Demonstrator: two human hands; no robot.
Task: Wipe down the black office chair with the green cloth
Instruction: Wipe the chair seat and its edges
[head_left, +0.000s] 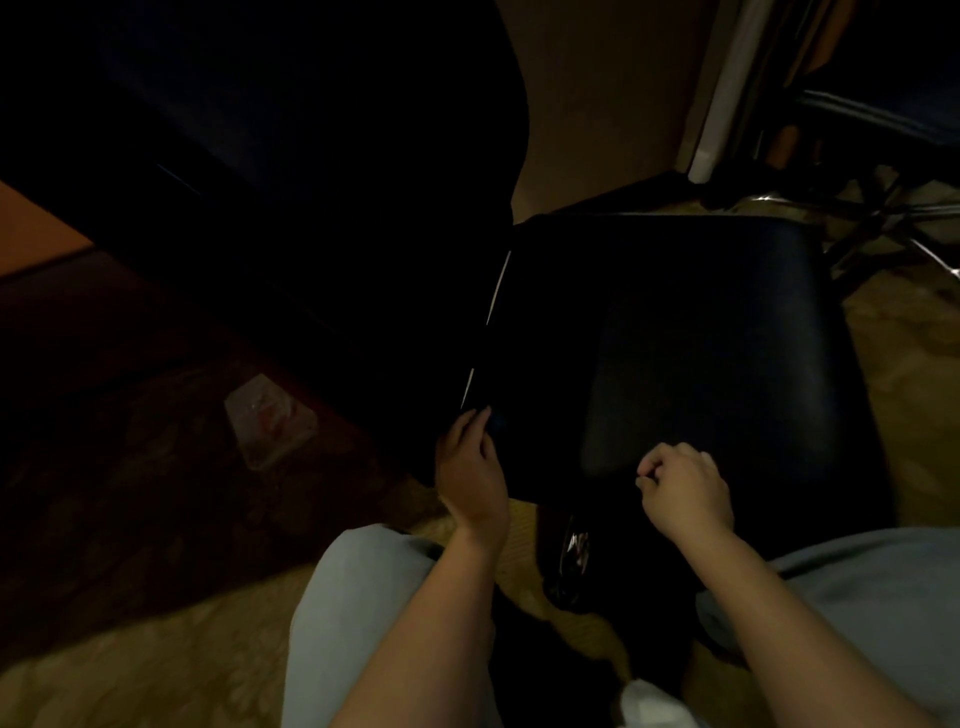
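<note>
**Dim carpeted room, both hands at the chair seat**

Patterned beige carpet (156, 675) underfoot, lit poorly throughout. Black padded office chair (675, 338) centre-right, seat seen from above. Left hand (470, 467) resting on the seat's near left corner, fingers laid fairly straight over the edge. Right hand (685, 491) at the seat's front edge, fingers curled tightly together; impossible to tell in the gloom whether clamped on anything. Crumpled clear plastic wrapper (270, 421) lying on the floor well to the left. Pale blue trouser knees (358, 597) beneath both forearms.
</note>
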